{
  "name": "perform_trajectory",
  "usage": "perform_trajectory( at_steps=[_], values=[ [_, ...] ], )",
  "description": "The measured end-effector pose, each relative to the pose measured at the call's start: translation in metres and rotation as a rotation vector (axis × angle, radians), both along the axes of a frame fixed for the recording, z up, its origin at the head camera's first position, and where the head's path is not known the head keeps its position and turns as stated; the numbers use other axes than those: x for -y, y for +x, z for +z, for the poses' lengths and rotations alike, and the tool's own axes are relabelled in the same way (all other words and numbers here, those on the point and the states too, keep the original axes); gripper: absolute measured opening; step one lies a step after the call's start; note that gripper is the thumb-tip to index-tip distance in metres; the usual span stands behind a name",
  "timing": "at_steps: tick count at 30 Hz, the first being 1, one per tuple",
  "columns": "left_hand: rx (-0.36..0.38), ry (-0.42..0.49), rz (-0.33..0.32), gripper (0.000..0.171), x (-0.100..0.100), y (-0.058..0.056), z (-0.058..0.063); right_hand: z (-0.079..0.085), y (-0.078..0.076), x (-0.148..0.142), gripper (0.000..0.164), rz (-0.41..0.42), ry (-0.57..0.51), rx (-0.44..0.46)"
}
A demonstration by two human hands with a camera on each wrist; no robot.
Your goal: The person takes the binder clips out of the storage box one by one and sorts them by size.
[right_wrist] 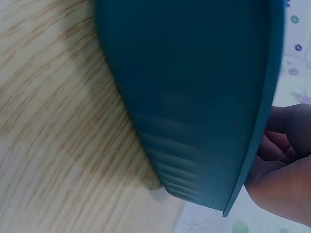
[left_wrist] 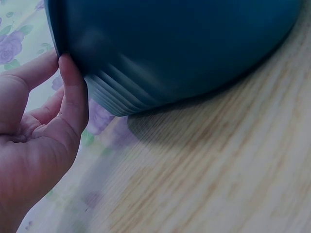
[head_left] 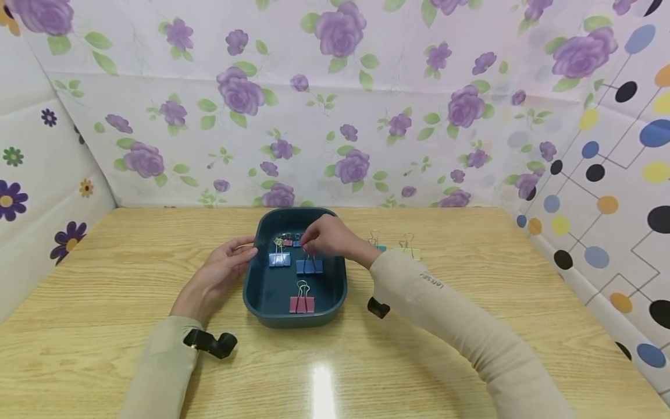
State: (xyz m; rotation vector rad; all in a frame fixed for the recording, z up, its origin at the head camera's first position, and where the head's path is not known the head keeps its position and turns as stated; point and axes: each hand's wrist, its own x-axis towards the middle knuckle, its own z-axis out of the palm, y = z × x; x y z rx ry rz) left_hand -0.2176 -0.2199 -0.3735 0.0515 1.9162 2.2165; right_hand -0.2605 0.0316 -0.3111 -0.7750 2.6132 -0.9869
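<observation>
A dark teal plastic bin (head_left: 330, 317) stands on the table with several binder clips inside. My left hand (head_left: 227, 262) is at its left side, its extended fingers and thumb touching the rim in the left wrist view. Reaching over the right side, my right hand (head_left: 328, 235) has thumb and fingers together at a small blue binder clip (head_left: 296, 241), apparently pinching it. A small pink clip (head_left: 287, 240) and a small yellow clip (head_left: 278, 241) are beside it. Nearer lie a light blue clip (head_left: 280, 259), a large blue clip (head_left: 310, 267) and a pink clip (head_left: 302, 304). The bin wall partly hides the right fingers in the right wrist view.
To the bin's right, a teal clip (head_left: 380, 248) and a pale yellow clip (head_left: 413, 253) lie on the wooden table (head_left: 445, 361), partly behind the right forearm. A flowered cloth (head_left: 293, 116) hangs behind the table, and patterned cloths stand at both sides.
</observation>
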Motion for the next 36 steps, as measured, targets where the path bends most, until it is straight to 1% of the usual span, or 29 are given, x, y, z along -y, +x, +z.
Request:
perform_trajectory(
  at_steps=[7, 14, 20, 27, 30, 36],
  values=[
    [-0.001, -0.015, -0.002, 0.057, -0.001, 0.0, 0.001, 0.006, -0.003, -0.005, 0.015, -0.071, -0.113, 0.093],
    [0.006, 0.001, 0.002, 0.055, -0.001, 0.0, 0.001, 0.013, -0.008, -0.017, 0.016, -0.12, -0.15, 0.127],
    [0.001, 0.012, 0.001, 0.055, -0.001, 0.0, 0.0, 0.024, -0.014, -0.031, 0.018, -0.174, -0.206, 0.158],
    [-0.008, 0.037, -0.004, 0.054, 0.0, 0.0, -0.002, 0.035, -0.02, -0.048, 0.023, -0.202, -0.264, 0.171],
    [-0.006, 0.041, -0.006, 0.055, 0.0, 0.0, -0.002, 0.04, -0.023, -0.056, 0.023, -0.206, -0.261, 0.155],
    [-0.005, 0.034, -0.005, 0.055, -0.001, 0.0, -0.002, 0.047, -0.026, -0.081, 0.021, -0.152, -0.25, 0.128]
  ],
)
